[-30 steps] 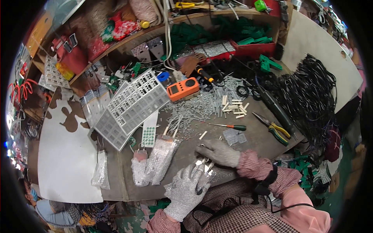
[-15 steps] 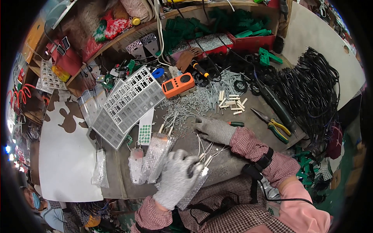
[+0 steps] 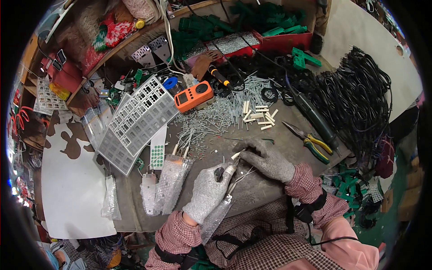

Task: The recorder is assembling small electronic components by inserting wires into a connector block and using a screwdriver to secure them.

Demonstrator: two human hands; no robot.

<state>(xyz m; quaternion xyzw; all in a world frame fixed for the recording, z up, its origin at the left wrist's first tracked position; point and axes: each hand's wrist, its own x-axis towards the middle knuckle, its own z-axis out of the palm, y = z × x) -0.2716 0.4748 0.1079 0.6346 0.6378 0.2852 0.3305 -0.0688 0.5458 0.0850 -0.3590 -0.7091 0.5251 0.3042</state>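
My gloved left hand point(image 3: 208, 190) is closed in a pinch beside a bubble-wrapped part point(image 3: 217, 219); its fingers hide what they grip. Thin white wires point(image 3: 245, 174) stick out from the part's upper end. Opposite it, my gloved right hand point(image 3: 266, 159) pinches a short white tube point(image 3: 236, 156) between thumb and fingers. The tube is just above the left fingertips, close to the wires. To the left lie another bubble-wrapped part point(image 3: 173, 183) with white tubes on its leads and a smaller wrapped one point(image 3: 149, 191).
Loose white tubes point(image 3: 266, 119) and metal screws point(image 3: 211, 123) lie beyond my hands. Right of them are pliers point(image 3: 310, 143), a dark cylindrical tool point(image 3: 317, 119) and bundled black cables point(image 3: 355, 94). An orange meter point(image 3: 194, 96) and plastic trays point(image 3: 139, 121) stand left of centre.
My right hand has come down and left to meet the left hand, and a white tube now shows in its fingers. The left hand has closed and risen slightly. The whole view has shifted a little.
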